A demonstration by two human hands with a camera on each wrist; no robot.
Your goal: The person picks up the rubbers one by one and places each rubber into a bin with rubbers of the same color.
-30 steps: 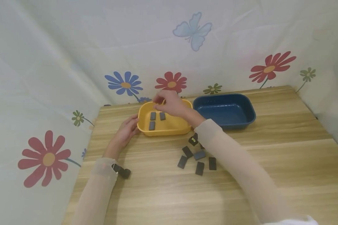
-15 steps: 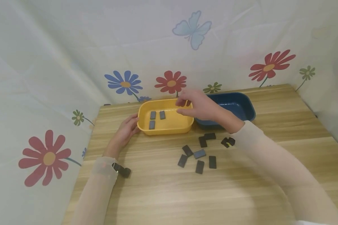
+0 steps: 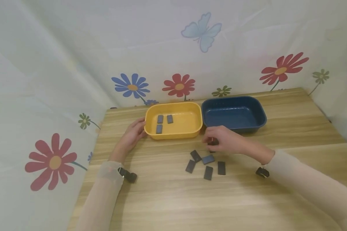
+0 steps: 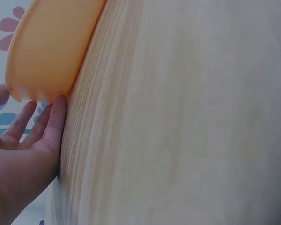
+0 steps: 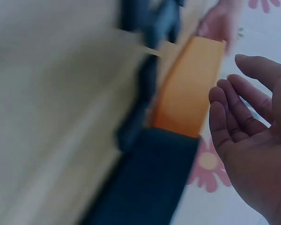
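while hands (image 3: 130, 134) (image 3: 226, 140) flank tiles (image 3: 160, 119), any print unclear

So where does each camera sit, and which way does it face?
Head: on the person's head, facing forward and down at the table, yellow tray, blue tray and dark pieces; left hand, right hand and sleeves show.
Left wrist: on the left wrist, facing past the left hand to the yellow tray's end; only that hand shows.
Right wrist: on the right wrist, facing past the right hand to both trays and blurred dark pieces; the left hand shows beyond.
Shared: head and right wrist both show both trays and both hands.
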